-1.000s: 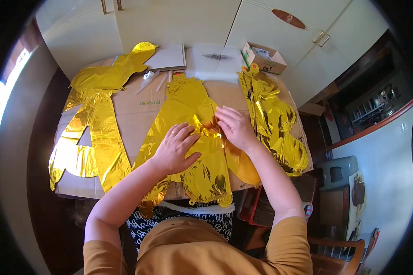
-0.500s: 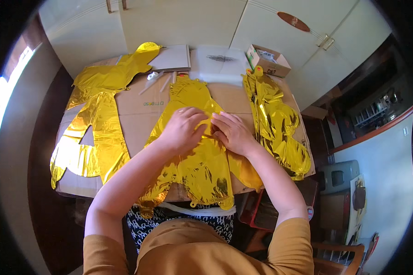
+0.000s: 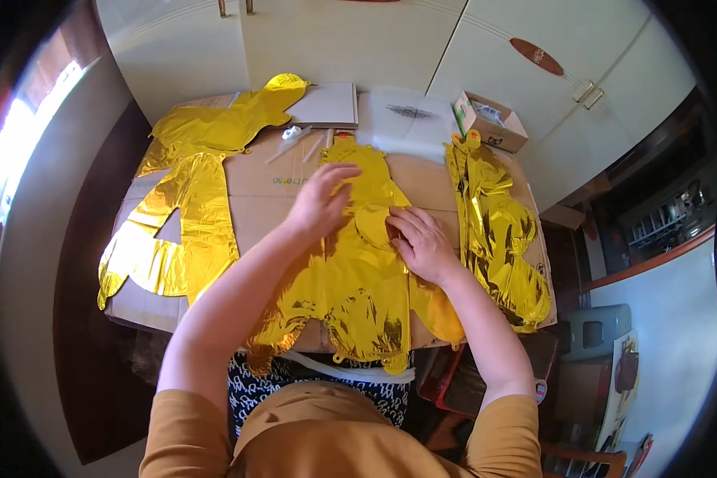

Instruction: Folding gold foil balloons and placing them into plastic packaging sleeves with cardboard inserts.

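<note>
Left of the gold middle foil [image 3: 366,295], on the cardboard [image 3: 252,211], lies the left foil [image 3: 207,191], also gold. The left hand [image 3: 323,205] is over the middle foil's upper left, fingers loosely apart, nothing visible in its grasp. The right hand [image 3: 428,245] has its fingertips at the middle foil's upper right; whether they pinch it, I cannot tell. Right of the middle foil lies the wrinkled right foil [image 3: 494,209]; a box [image 3: 507,140] sits to its upper right.

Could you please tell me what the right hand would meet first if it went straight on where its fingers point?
Passing over the gold foil beneath it, the right hand would probably meet the left hand first, though that one looks raised, so depth is unclear.
</note>
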A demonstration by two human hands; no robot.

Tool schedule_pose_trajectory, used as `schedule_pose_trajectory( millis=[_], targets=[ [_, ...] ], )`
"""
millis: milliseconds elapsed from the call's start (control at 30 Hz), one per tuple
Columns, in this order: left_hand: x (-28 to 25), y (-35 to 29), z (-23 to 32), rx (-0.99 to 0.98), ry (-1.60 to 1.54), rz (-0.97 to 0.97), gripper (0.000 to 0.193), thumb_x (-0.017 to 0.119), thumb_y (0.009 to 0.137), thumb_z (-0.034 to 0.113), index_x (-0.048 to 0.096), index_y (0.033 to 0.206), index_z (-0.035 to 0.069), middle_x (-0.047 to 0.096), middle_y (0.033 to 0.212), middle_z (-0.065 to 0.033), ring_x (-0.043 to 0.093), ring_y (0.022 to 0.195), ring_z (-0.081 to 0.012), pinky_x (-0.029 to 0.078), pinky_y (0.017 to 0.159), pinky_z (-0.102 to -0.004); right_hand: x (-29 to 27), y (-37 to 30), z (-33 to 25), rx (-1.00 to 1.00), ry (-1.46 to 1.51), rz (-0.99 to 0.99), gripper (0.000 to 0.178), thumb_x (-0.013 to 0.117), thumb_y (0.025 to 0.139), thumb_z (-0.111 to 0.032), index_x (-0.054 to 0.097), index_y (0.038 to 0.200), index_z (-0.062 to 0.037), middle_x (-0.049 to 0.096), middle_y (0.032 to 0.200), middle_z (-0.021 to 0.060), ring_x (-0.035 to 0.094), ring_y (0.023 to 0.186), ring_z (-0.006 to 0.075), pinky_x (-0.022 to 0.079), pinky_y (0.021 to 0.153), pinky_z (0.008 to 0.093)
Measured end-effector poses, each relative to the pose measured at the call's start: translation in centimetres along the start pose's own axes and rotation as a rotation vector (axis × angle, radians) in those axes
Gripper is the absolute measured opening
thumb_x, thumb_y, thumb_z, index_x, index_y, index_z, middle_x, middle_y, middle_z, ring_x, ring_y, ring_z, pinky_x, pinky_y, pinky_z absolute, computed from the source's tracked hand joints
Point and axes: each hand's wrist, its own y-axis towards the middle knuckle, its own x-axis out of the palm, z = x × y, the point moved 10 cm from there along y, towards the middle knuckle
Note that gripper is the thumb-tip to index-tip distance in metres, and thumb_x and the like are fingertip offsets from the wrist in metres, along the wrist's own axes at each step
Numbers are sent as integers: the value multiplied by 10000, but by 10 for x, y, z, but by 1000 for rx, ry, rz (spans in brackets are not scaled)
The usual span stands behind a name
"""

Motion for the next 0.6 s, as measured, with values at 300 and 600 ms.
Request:
schedule_pose_trajectory(
  millis=[300,600],
  targets=[
    [-44,-89,3,97,498,-281,613,702,865,254,512,1405,35,491,1453,-178,386,1411,-405,281,1187,-531,-1,-5,-25,-33,16,0,391,623,960,-226,612,1306,-44,575,1421,114,486,1320,359,404,1116,444],
    [-33,-90,-3,106,492,-337,733,697,863,415,460,1447,42,447,1495,-177,345,1442,-403,231,1196,-574,2,-9,-39,-30,-57,7,406,631,953,-235,617,1315,-51,561,1430,122,449,1352,354,354,1146,461]
  ],
)
